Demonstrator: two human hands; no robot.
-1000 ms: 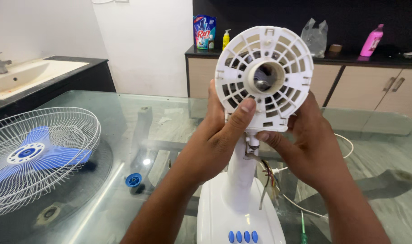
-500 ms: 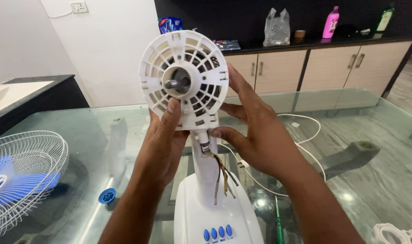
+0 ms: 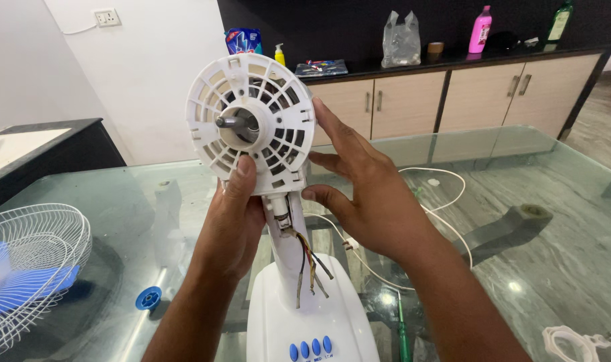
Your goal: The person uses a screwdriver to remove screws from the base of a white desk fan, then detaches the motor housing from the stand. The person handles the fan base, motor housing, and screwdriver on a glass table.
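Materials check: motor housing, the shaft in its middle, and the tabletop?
Motor housing: looks like moulded white plastic, matte, with thin ribbed vents. Shaft: probably bare metal, grey with a dull sheen. Tabletop: glass, clear and glossy, the floor showing through.

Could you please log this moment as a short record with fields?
Left hand: grips the motor housing from below, thumb on its face
Right hand: fingers on the housing's right edge
Shaft: bare, pointing left
Wires: loose, hanging over the stand
Table: glass; grille at left, blue cap, screwdriver, white cord
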